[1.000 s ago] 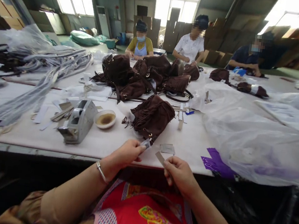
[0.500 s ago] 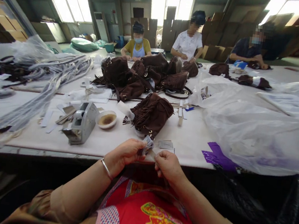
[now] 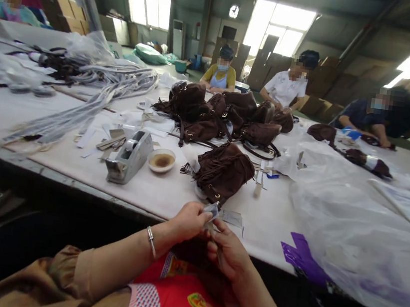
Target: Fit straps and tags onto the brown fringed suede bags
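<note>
My left hand point(image 3: 189, 221) is closed on a small piece of clear, shiny plastic point(image 3: 213, 209), which pokes up past the thumb. Close against it, my right hand point(image 3: 229, 251) has its fingers curled at the lower end of the same piece; a thin strip seems to run down from them, too blurred to name. Just beyond both hands lies a dark brown fringed bag point(image 3: 225, 171) with gold-coloured rings. A flat greyish packet point(image 3: 232, 218) rests on the table beside my right fingers.
A grey tape dispenser point(image 3: 128, 158) and a white dish point(image 3: 161, 161) with brown contents stand left of the bag. Behind is a heap of brown bags point(image 3: 218, 112). Plastic sheeting point(image 3: 348, 212) and purple tape point(image 3: 304, 257) lie right, wrapped straps point(image 3: 95, 99) left. Several people work around.
My view has swung left and tilted. My hands have drawn closer together, and the pale strip that showed between them is now mostly hidden by my fingers.
</note>
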{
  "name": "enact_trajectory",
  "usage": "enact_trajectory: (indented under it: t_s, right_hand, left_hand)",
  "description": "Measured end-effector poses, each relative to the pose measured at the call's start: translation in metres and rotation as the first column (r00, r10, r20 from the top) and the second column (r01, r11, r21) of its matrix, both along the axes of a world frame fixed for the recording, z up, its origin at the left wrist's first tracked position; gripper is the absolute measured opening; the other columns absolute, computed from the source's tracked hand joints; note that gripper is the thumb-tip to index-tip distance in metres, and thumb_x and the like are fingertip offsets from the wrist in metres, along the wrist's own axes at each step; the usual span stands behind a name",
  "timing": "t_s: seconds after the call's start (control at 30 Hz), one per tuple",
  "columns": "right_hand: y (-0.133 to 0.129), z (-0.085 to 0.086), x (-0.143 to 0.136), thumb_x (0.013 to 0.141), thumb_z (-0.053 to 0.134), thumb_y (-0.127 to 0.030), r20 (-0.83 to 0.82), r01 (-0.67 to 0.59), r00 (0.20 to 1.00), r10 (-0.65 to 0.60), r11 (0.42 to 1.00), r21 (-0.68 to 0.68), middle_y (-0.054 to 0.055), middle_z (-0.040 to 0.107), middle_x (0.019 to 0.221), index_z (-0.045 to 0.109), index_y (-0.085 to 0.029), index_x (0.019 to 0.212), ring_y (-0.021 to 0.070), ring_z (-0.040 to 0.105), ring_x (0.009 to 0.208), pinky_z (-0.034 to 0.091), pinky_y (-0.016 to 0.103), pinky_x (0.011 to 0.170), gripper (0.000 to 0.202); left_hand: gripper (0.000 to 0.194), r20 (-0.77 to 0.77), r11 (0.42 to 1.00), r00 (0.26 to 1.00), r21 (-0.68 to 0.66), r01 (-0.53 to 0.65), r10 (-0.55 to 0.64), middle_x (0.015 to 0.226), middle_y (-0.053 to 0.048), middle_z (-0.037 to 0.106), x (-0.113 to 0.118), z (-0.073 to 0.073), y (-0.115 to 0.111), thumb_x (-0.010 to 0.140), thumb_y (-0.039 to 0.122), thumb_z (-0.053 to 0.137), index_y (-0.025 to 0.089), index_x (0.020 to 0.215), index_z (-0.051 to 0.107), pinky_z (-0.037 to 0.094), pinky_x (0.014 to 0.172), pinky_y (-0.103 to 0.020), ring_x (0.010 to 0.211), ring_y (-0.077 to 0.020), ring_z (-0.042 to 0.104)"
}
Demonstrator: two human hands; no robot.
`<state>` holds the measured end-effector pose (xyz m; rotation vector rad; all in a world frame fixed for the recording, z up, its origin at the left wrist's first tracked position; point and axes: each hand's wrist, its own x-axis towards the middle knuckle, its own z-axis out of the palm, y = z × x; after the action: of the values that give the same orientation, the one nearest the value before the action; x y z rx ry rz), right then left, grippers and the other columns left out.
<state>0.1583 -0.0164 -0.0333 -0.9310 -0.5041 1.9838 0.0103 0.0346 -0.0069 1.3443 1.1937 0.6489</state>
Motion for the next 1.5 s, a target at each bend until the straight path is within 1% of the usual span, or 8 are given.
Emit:
enact_trajectory:
  t_s: [0.23,0.47,0.83,0.93,1.1,1.2,1.33,1.5]
  right_hand:
    - [0.008,0.000,-0.015,0.079,0.074,-0.036,-0.295,0.043,0.954,-0.053,0.998,-0.039,-0.008,0.053,0.070,0.057,-0.022,0.093,0.0019,0.036,0.044,0.036,0.014,0.042,0.026]
    - [0.010,-0.007,-0.017,0.084,0.070,-0.034,-0.330,0.028,0.943,-0.031,1.000,-0.013,-0.013,0.023,0.052,0.040,-0.019,0.063,0.0016,0.007,0.036,0.024,0.013,0.032,0.040]
    - [0.013,-0.010,-0.013,0.086,0.067,-0.038,-0.281,-0.034,0.959,0.037,0.999,0.014,-0.011,0.025,0.051,0.037,-0.019,0.060,0.0023,0.011,0.036,0.027,0.014,0.034,0.044]
    - [0.012,-0.009,-0.014,0.086,0.066,-0.039,-0.271,-0.044,0.961,0.049,0.999,0.024,-0.011,0.026,0.050,0.036,-0.019,0.059,0.0021,0.013,0.036,0.028,0.014,0.035,0.045]
    - [0.007,0.001,-0.009,0.080,0.074,-0.042,-0.080,-0.003,0.997,0.006,0.999,0.042,-0.008,0.053,0.066,0.058,-0.021,0.087,0.0010,0.033,0.037,0.035,0.015,0.037,0.028]
    - [0.001,0.006,0.001,0.078,0.077,-0.042,0.175,0.005,0.984,-0.022,0.996,0.093,-0.004,0.061,0.073,0.057,-0.025,0.113,0.0044,0.044,0.039,0.035,0.016,0.036,0.044]
    - [-0.002,0.002,0.009,0.071,0.082,-0.043,0.371,0.106,0.916,-0.150,0.985,0.137,-0.005,0.058,0.062,0.062,-0.017,0.109,0.0018,0.037,0.036,0.027,0.014,0.034,0.050]
    - [0.005,-0.009,-0.004,0.068,0.081,-0.048,0.403,0.171,0.885,-0.234,0.967,0.186,-0.006,0.056,0.058,0.064,-0.016,0.104,0.0015,0.034,0.037,0.026,0.014,0.036,0.051]
  left_hand:
    - [0.027,-0.146,0.937,0.987,0.348,-0.010,0.065,0.084,-0.008,0.065,-0.004,0.013,0.000,0.082,0.029,0.053,0.014,0.061,0.062,0.045,0.068,-0.026,0.072,-0.0158,0.056]
    - [0.026,-0.141,0.974,0.987,0.222,-0.045,0.078,0.068,-0.005,0.063,-0.009,0.002,0.001,0.081,0.028,0.053,0.013,0.064,0.065,0.037,0.057,-0.024,0.062,-0.0143,0.051]
    - [0.019,-0.098,0.972,0.972,0.122,-0.202,0.214,0.066,-0.001,0.060,-0.007,-0.003,0.003,0.075,0.030,0.062,0.012,0.072,0.066,0.036,0.059,-0.024,0.063,-0.0142,0.050]
    - [0.020,-0.107,0.978,0.980,0.143,-0.155,0.171,0.065,0.000,0.059,-0.007,-0.002,0.004,0.076,0.030,0.060,0.012,0.071,0.066,0.035,0.059,-0.024,0.062,-0.0134,0.049]
    - [0.025,-0.083,0.995,0.993,0.065,-0.081,0.086,0.056,0.003,0.050,-0.011,-0.001,0.005,0.078,0.032,0.056,0.012,0.065,0.064,0.027,0.051,-0.023,0.053,-0.0106,0.040]
    - [0.027,-0.059,0.996,0.995,0.027,-0.085,0.086,0.053,0.004,0.044,-0.014,-0.003,0.005,0.078,0.036,0.058,0.012,0.066,0.063,0.024,0.050,-0.023,0.051,-0.0095,0.036]
    - [0.032,-0.036,0.996,0.995,0.000,-0.094,0.094,0.051,0.006,0.039,-0.014,-0.009,0.006,0.077,0.042,0.060,0.014,0.062,0.059,0.020,0.049,-0.024,0.050,-0.0088,0.031]
    - [0.036,0.007,0.997,0.998,-0.032,-0.063,0.064,0.051,0.006,0.037,-0.011,-0.019,0.008,0.075,0.047,0.061,0.014,0.061,0.058,0.020,0.049,-0.025,0.051,-0.0088,0.028]
